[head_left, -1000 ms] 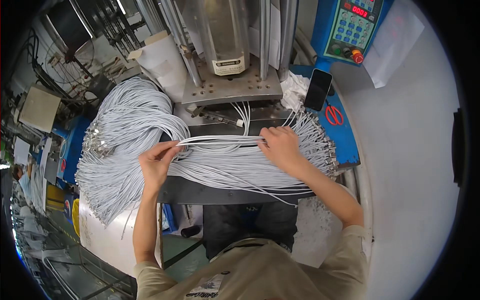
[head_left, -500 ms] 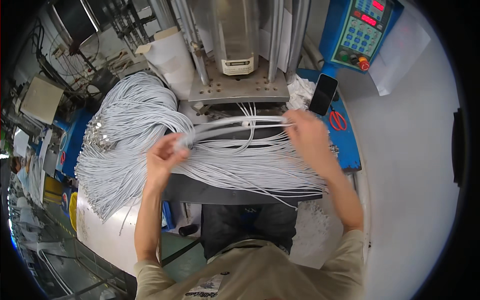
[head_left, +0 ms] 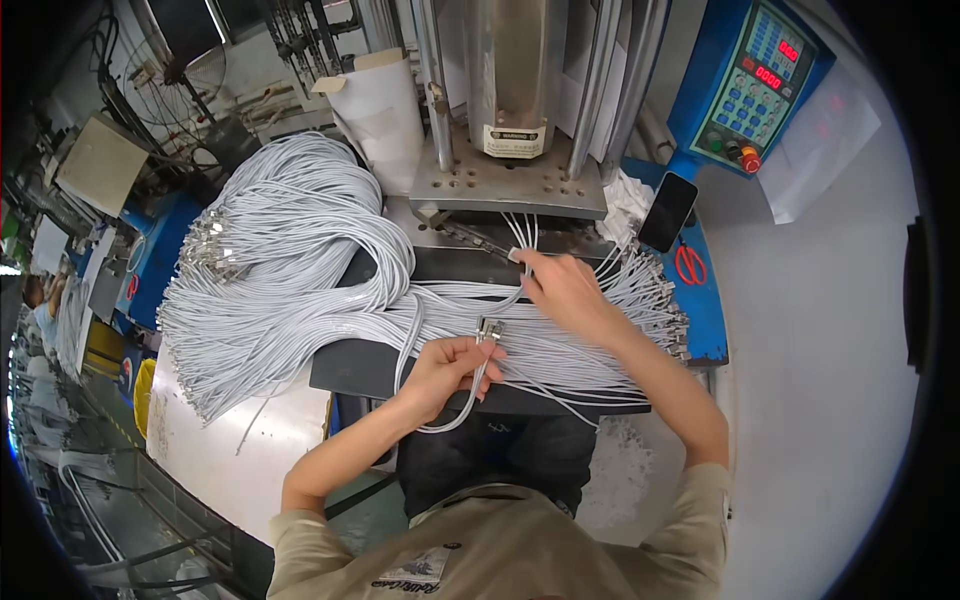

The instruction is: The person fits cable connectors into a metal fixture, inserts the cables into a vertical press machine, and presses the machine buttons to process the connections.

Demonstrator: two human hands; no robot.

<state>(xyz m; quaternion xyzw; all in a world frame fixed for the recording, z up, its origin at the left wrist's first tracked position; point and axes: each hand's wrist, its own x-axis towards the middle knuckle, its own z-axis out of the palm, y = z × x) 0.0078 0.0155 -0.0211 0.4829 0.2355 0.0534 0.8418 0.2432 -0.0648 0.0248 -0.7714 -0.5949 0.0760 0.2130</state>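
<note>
Just in front of the press (head_left: 508,190), I have both hands over the white cables (head_left: 450,300); left hand (head_left: 440,375) is closed in a pinch on a few cable ends, metal connectors (head_left: 490,329) standing up past thumb and fingers; from that grip the held length (head_left: 408,350) loops down past the front edge of the black surface (head_left: 350,368) and back up toward the rest; right hand (head_left: 568,290) is at the leads (head_left: 530,232) hanging out under the press, fingertips by a small pale block (head_left: 514,255); I can't tell whether they grip leads, block or neither. Main run of cables lies side to side across the black surface, more connectors bunched at its right end; big coil (head_left: 290,190) heaped at left, partly over the white surface (head_left: 230,450); beyond right hand: crumpled rag (head_left: 625,205), phone (head_left: 668,212) and red scissors (head_left: 690,265) by the blue surface (head_left: 708,315); control box (head_left: 750,90) farther back, red digits lit.
</note>
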